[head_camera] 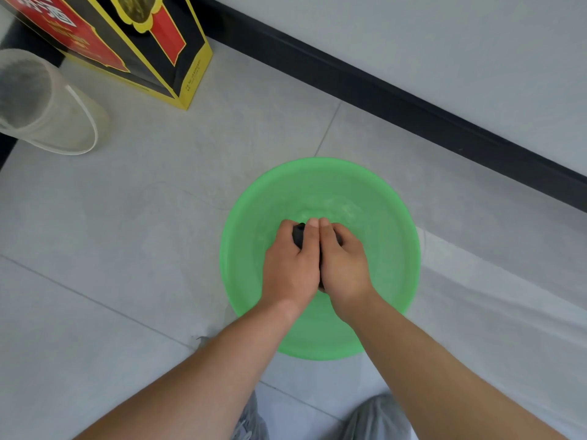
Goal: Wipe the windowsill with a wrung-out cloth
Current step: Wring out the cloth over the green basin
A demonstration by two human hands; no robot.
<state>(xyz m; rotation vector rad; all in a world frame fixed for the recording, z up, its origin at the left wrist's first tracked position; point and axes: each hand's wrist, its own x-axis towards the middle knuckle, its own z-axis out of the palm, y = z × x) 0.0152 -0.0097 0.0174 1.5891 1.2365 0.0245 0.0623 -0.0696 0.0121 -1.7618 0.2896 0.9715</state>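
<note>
1. Illumination is bright, even and diffuse; the source lies outside the view.
2. Shadows are faint with soft edges.
3. A paler band of light crosses the floor [127,249] to the right of the basin [241,265].
4. The basin's green is heavily saturated, and its rim glows slightly against the grey tiles.
5. The cloth [298,236], gripped between the left hand [290,265] and the right hand [343,265], reads as a near-black patch without texture.
6. Sharpness peaks at the centre. The clear container [47,103] at the left edge and the trouser leg [378,417] at the bottom edge are soft.
7. Wide-angle distortion tilts the box [165,42] at the upper left and stretches the forearms toward the lower corners.
</note>
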